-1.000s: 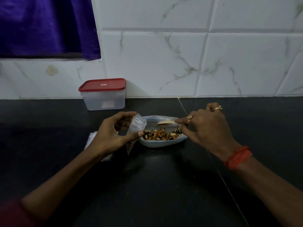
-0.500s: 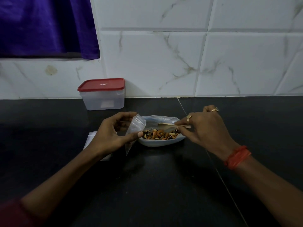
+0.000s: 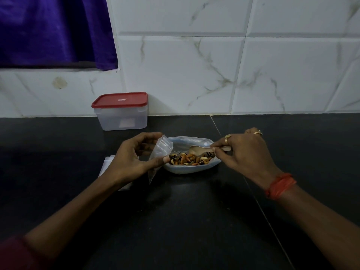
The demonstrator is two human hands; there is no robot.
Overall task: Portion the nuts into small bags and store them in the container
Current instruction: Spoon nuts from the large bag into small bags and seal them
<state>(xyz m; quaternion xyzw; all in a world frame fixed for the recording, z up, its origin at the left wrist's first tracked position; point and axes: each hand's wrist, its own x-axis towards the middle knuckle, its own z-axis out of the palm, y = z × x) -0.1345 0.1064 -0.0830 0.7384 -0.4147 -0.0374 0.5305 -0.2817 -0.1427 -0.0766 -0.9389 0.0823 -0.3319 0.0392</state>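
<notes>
Nuts [image 3: 190, 159] lie in an open plastic pouch [image 3: 192, 169] on the dark counter [image 3: 175, 221]. At the pouch's left rim, the left grip [image 3: 134, 158] pinches a small clear bag [image 3: 160, 151] between thumb and fingers. At its right rim, the right grip [image 3: 247, 154] pinches the handle of a spoon [image 3: 196, 150], whose bowl sits just over the nuts. Behind the pouch and to its left stands the container [image 3: 121, 117], with its red lid on.

Kitchen (marble-look tiles [image 3: 194, 75]; black countertop [image 3: 175, 221])
</notes>
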